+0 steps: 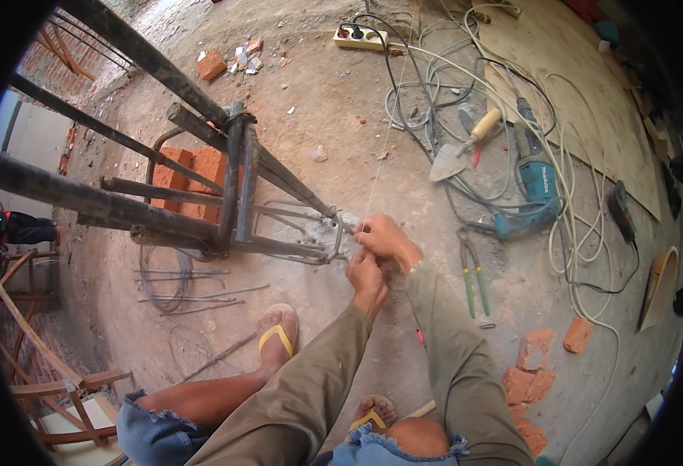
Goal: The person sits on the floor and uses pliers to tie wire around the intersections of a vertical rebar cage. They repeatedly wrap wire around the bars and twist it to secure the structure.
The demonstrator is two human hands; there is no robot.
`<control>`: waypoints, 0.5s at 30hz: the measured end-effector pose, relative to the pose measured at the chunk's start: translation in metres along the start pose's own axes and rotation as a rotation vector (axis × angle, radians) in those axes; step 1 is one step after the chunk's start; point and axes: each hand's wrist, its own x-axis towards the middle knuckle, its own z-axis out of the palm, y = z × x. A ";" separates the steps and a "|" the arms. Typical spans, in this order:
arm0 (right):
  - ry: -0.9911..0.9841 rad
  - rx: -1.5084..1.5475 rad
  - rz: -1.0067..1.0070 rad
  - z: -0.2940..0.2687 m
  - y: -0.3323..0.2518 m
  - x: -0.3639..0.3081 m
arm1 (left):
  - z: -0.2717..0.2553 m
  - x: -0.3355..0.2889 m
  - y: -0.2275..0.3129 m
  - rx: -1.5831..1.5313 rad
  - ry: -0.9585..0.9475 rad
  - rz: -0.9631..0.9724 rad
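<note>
Low over the ground, both hands meet at the foot of a rebar column cage (pixel 242 175). My right hand (pixel 388 238) pinches a thin pale string (pixel 378 177), which runs taut away from me across the ground. Just below it, my left hand (pixel 365 281) is closed with its fingertips together, beside the lowest stirrup (pixel 338 237). What those fingers hold is too small to make out. Two orange bricks (pixel 205 172) show behind the bars.
Green-handled pincers (pixel 473 272), a trowel (pixel 454 159) and a teal power drill (pixel 539 186) lie to the right among tangled cables. A power strip (pixel 361 37) is farther off. Cut rods (pixel 201 295) lie left, broken bricks (pixel 529 380) lower right. Another person (pixel 19 229) stands far left.
</note>
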 end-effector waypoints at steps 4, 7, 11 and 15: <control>-0.081 0.017 0.040 -0.002 0.004 0.011 | 0.005 0.004 0.001 -0.056 -0.090 -0.065; -0.200 0.145 0.111 -0.005 0.009 0.017 | 0.015 0.001 0.005 -0.005 -0.017 -0.096; -0.207 0.177 0.135 -0.004 0.010 0.016 | 0.020 -0.005 0.013 0.069 0.096 -0.145; -0.094 0.038 0.157 0.005 -0.001 0.007 | 0.015 -0.006 0.015 0.353 0.129 -0.167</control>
